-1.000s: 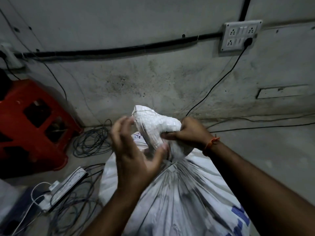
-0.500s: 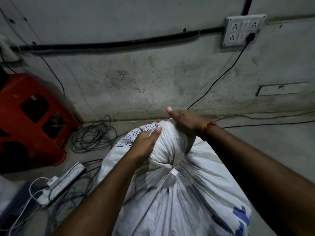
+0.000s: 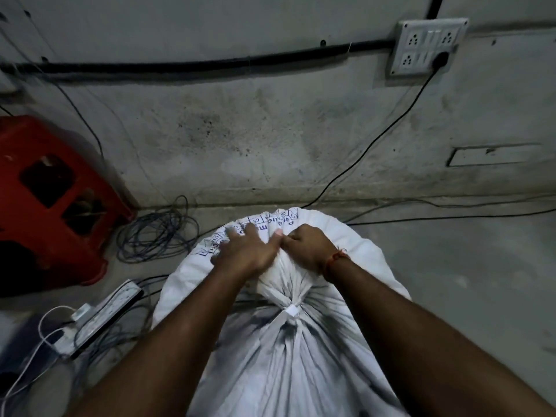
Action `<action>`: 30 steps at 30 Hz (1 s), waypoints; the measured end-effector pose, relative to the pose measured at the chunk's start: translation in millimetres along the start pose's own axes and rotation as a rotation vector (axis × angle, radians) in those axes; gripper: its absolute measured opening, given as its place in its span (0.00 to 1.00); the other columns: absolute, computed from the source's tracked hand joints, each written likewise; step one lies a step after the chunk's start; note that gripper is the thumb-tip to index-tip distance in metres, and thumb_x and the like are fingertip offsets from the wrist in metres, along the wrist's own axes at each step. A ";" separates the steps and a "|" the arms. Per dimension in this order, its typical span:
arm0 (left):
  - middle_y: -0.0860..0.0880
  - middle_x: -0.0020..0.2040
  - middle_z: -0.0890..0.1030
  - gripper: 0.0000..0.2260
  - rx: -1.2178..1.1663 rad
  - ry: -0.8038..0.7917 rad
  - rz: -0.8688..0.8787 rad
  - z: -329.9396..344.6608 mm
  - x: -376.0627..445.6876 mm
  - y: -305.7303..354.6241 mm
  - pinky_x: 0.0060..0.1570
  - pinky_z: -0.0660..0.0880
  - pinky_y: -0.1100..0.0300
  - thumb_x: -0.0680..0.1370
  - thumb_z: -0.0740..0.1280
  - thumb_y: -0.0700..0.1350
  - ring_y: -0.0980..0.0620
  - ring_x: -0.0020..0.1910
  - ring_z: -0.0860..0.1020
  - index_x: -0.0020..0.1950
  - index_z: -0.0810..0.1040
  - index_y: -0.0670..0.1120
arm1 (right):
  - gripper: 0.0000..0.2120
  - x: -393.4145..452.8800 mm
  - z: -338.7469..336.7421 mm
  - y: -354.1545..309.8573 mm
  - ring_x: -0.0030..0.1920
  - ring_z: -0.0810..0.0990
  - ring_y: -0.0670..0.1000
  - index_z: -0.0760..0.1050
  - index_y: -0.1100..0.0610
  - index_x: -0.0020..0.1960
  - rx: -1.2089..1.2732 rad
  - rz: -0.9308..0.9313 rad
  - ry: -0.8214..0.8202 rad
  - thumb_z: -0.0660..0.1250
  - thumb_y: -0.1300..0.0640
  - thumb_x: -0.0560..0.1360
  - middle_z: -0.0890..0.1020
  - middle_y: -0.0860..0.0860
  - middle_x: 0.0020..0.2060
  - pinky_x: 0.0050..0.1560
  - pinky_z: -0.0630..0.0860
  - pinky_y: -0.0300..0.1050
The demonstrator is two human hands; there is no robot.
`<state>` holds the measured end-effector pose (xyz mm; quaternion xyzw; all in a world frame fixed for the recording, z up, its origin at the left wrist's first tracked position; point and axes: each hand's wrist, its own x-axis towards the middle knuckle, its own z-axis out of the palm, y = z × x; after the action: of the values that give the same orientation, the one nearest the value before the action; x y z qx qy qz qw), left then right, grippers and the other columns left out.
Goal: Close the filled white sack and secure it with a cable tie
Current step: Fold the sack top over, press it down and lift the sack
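Observation:
The filled white sack [image 3: 288, 362] stands on the floor right below me, blue print on its far side. A white cable tie [image 3: 292, 311] cinches its gathered neck, the square lock facing me. Above the tie the bunched top of the sack [image 3: 279, 281] lies bent away from me onto the sack. My right hand [image 3: 310, 248] is closed on that bunched top. My left hand [image 3: 246, 251] lies flat, fingers spread, on the sack's far left shoulder, thumb touching the right hand.
A red plastic stool [image 3: 51, 203] lies on its side at the left. Coiled grey cable [image 3: 156, 233] sits by the wall. A power strip [image 3: 102, 320] with white leads lies at lower left. A wall socket [image 3: 427, 45] is upper right, with black cords running along the floor.
The upright bunched top has been pushed down and away over the sack. Both hands moved forward and lower; my left hand went from cupped open to pressing flat on the sack.

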<state>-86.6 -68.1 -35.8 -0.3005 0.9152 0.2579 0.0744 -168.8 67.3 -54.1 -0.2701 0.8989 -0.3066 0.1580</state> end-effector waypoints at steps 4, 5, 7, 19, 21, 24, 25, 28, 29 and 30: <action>0.47 0.75 0.70 0.25 -0.033 -0.105 0.660 12.9 -8.5 -27.7 0.73 0.67 0.49 0.81 0.57 0.60 0.48 0.74 0.68 0.77 0.65 0.55 | 0.19 12.7 29.4 18.6 0.58 0.80 0.62 0.81 0.64 0.54 -0.012 0.065 -0.137 0.58 0.50 0.82 0.83 0.65 0.54 0.55 0.72 0.48; 0.47 0.76 0.70 0.25 -0.014 -0.211 0.669 23.8 -5.2 -41.6 0.73 0.66 0.52 0.82 0.58 0.57 0.49 0.74 0.69 0.79 0.63 0.54 | 0.18 10.0 37.0 25.7 0.59 0.80 0.62 0.80 0.64 0.54 0.016 0.081 -0.146 0.57 0.52 0.83 0.82 0.65 0.56 0.56 0.72 0.48; 0.48 0.77 0.69 0.26 0.044 -0.232 0.664 48.5 1.4 -68.5 0.74 0.66 0.55 0.82 0.58 0.57 0.49 0.74 0.69 0.80 0.60 0.57 | 0.17 1.3 52.7 41.2 0.56 0.80 0.62 0.76 0.60 0.50 0.086 0.104 -0.076 0.57 0.49 0.84 0.82 0.63 0.52 0.52 0.70 0.48; 0.50 0.75 0.63 0.30 0.294 0.190 0.522 75.9 -11.3 -94.4 0.63 0.70 0.44 0.77 0.56 0.69 0.46 0.71 0.68 0.78 0.56 0.63 | 0.52 -64.6 38.8 96.9 0.81 0.52 0.53 0.37 0.52 0.81 -0.474 -0.296 -0.221 0.57 0.38 0.64 0.45 0.52 0.82 0.73 0.61 0.61; 0.49 0.74 0.63 0.44 0.372 0.048 0.612 65.7 -12.7 -116.8 0.63 0.69 0.45 0.72 0.57 0.77 0.46 0.70 0.67 0.81 0.43 0.63 | 0.60 -66.3 37.0 100.3 0.81 0.47 0.51 0.29 0.49 0.79 -0.545 -0.270 -0.287 0.66 0.39 0.62 0.38 0.50 0.81 0.73 0.58 0.63; 0.47 0.69 0.65 0.63 0.584 -0.094 0.669 55.5 -8.4 -126.6 0.61 0.72 0.47 0.60 0.67 0.78 0.44 0.65 0.68 0.80 0.32 0.57 | 0.67 -55.1 39.9 102.1 0.81 0.48 0.53 0.24 0.46 0.76 -0.617 -0.217 -0.354 0.73 0.37 0.60 0.37 0.52 0.81 0.72 0.58 0.64; 0.46 0.69 0.65 0.66 0.619 -0.125 0.652 56.5 -5.2 -123.2 0.60 0.73 0.47 0.58 0.72 0.74 0.43 0.64 0.68 0.80 0.31 0.56 | 0.68 -52.4 41.2 100.1 0.81 0.50 0.54 0.25 0.46 0.77 -0.629 -0.172 -0.363 0.75 0.36 0.60 0.39 0.54 0.81 0.71 0.58 0.64; 0.44 0.68 0.66 0.69 0.617 -0.169 0.582 63.0 3.5 -103.8 0.59 0.75 0.47 0.57 0.81 0.59 0.41 0.63 0.69 0.80 0.32 0.54 | 0.61 -51.3 50.8 91.0 0.76 0.61 0.59 0.30 0.48 0.79 -0.653 -0.039 -0.309 0.72 0.35 0.67 0.55 0.57 0.79 0.69 0.62 0.64; 0.44 0.67 0.68 0.65 0.599 -0.157 0.574 65.0 5.0 -99.3 0.58 0.75 0.48 0.61 0.80 0.54 0.41 0.62 0.70 0.81 0.33 0.53 | 0.57 -51.2 54.7 89.8 0.73 0.64 0.59 0.31 0.48 0.80 -0.669 -0.018 -0.269 0.69 0.35 0.70 0.60 0.56 0.76 0.68 0.64 0.63; 0.44 0.67 0.71 0.60 0.580 -0.142 0.572 68.1 6.6 -97.0 0.57 0.75 0.48 0.66 0.77 0.49 0.41 0.62 0.72 0.81 0.33 0.53 | 0.56 -50.6 58.6 91.8 0.71 0.66 0.59 0.31 0.48 0.80 -0.681 -0.008 -0.243 0.69 0.37 0.71 0.63 0.55 0.74 0.66 0.65 0.63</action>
<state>-36.2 -102.8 -137.5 0.0178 0.9892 0.0195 0.1443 -137.4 130.6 -151.2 -0.3451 0.9232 0.0442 0.1636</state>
